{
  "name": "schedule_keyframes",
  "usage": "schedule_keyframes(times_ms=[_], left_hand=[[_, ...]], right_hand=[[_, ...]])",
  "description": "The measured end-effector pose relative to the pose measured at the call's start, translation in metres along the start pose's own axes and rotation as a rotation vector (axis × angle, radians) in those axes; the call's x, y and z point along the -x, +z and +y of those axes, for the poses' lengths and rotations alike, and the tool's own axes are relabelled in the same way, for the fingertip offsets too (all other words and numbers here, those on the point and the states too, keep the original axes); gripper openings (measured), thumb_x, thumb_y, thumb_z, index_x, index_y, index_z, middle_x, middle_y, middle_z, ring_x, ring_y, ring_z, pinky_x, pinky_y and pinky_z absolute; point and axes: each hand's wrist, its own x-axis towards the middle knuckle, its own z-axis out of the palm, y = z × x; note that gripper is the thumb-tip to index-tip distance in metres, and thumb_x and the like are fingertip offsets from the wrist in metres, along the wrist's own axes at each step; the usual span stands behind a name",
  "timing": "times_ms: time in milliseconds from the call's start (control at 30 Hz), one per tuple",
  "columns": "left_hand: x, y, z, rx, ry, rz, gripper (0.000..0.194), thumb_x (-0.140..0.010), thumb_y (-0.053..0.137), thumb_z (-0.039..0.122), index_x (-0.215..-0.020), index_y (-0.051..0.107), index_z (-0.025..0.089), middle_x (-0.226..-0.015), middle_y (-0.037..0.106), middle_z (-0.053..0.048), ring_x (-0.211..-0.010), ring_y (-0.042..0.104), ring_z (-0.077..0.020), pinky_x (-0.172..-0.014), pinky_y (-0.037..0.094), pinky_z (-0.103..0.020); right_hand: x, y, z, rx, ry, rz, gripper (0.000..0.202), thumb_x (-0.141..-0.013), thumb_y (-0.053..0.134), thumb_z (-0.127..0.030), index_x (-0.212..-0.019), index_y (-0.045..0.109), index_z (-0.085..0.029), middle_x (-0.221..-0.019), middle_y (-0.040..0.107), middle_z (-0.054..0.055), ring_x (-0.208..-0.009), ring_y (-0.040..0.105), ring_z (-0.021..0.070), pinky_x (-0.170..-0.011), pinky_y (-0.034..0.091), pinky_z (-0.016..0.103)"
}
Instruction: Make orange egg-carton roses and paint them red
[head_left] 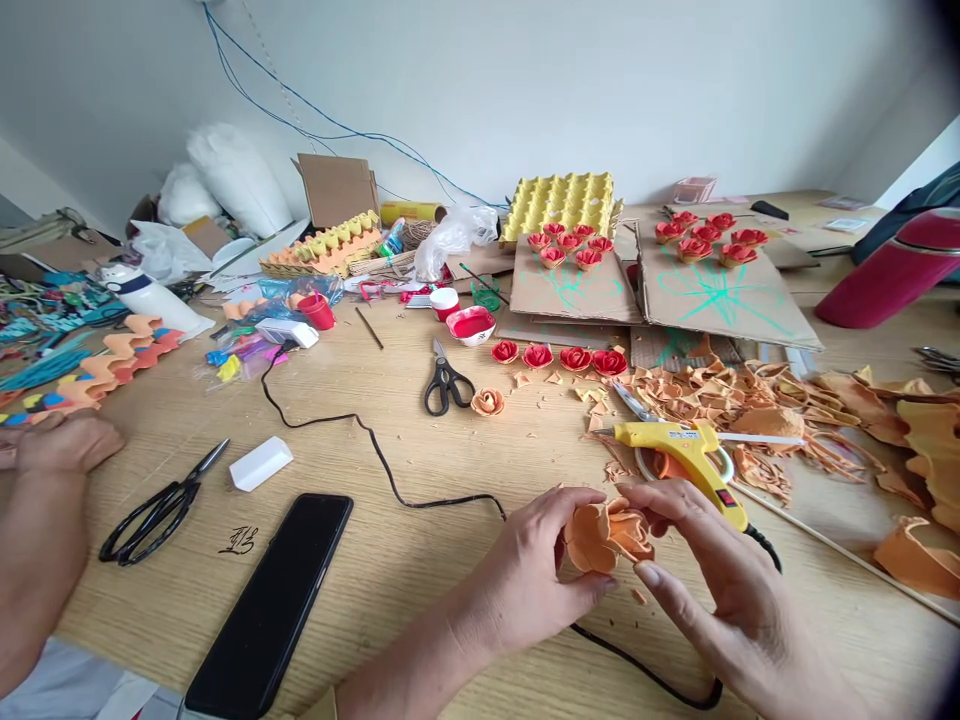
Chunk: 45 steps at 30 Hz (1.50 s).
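Note:
My left hand [536, 560] grips an orange egg-carton flower [594, 538] by its cup-shaped outer petals, thumb below and fingers above. On its other side, my right hand [720, 585] holds the curled inner petals between thumb and fingers. Whether the inner petals are fixed to the cup I cannot tell. Just beyond the right hand lies a yellow glue gun [679, 445], resting over scissors with light handles. A finished-looking orange rose [488, 401] sits farther off beside black-handled scissors [448, 382]. Behind it is a row of several red painted roses [537, 356].
Orange carton scraps [720, 400] spread over the right side. Cardboard sheets [720, 295] carry red flowers and green painted stems. A red paint dish [472, 325], a phone [271, 605], pointed scissors [163, 505] and a black cord [390, 470] lie about. Another person's forearm [37, 540] rests at left.

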Motion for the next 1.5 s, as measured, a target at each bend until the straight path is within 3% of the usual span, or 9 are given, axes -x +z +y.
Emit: schedule_keyframes(times_ms=[100,400,700,967,1133,1500], left_hand=[[-0.0008,0.0005,0.0018,0.034,-0.010,0.018,0.062,-0.072,0.088,0.003,-0.127,0.065,0.022,-0.124,0.077,-0.006,-0.110,0.074,-0.0243,-0.096,0.057,-0.033],[-0.0009,0.0030,0.0067,0.112,-0.048,0.030,0.055,-0.074,0.090,0.010,-0.123,0.067,0.021,-0.120,0.078,-0.007,-0.105,0.076,-0.0231,-0.096,0.059,-0.032],[-0.0005,0.0023,0.0081,0.077,-0.068,0.015,0.063,-0.075,0.091,0.017,-0.132,0.064,0.019,-0.126,0.077,-0.009,-0.108,0.076,-0.0241,-0.098,0.059,-0.032],[0.0002,0.0027,0.0074,0.060,-0.041,0.003,0.061,-0.075,0.086,0.009,-0.131,0.064,0.016,-0.126,0.077,-0.010,-0.110,0.074,-0.0236,-0.104,0.056,-0.032],[-0.0002,0.0023,0.0050,0.038,-0.026,-0.011,0.059,-0.076,0.087,0.012,-0.131,0.065,0.017,-0.127,0.076,-0.010,-0.111,0.073,-0.0246,-0.105,0.055,-0.033],[-0.0012,-0.0022,0.0082,0.010,-0.037,-0.058,0.062,-0.073,0.082,0.003,-0.132,0.065,0.014,-0.130,0.075,-0.010,-0.116,0.071,-0.0248,-0.108,0.053,-0.033]], right_hand=[[-0.0047,0.0003,-0.0054,0.046,-0.042,-0.011,0.037,-0.104,0.061,-0.040,-0.140,0.059,-0.035,-0.126,0.076,0.003,-0.117,0.074,0.0223,-0.094,0.064,0.029],[-0.0046,0.0017,-0.0097,0.070,-0.124,-0.071,0.039,-0.105,0.059,-0.032,-0.144,0.054,-0.032,-0.122,0.071,0.007,-0.116,0.072,0.0226,-0.091,0.063,0.028],[-0.0035,0.0030,-0.0092,0.054,-0.122,-0.083,0.037,-0.105,0.060,-0.031,-0.142,0.056,-0.029,-0.117,0.067,0.007,-0.107,0.068,0.0209,-0.088,0.061,0.028],[-0.0042,0.0048,-0.0067,0.049,-0.167,-0.104,0.040,-0.105,0.061,-0.028,-0.144,0.056,-0.025,-0.116,0.065,0.008,-0.110,0.066,0.0197,-0.090,0.060,0.027],[-0.0043,0.0034,-0.0067,0.054,-0.194,-0.106,0.041,-0.106,0.059,-0.028,-0.146,0.056,-0.024,-0.118,0.064,0.008,-0.110,0.065,0.0190,-0.092,0.058,0.027],[-0.0015,0.0040,-0.0027,0.043,-0.212,-0.144,0.049,-0.105,0.060,-0.021,-0.153,0.052,-0.023,-0.119,0.060,0.008,-0.110,0.059,0.0213,-0.092,0.051,0.032]])
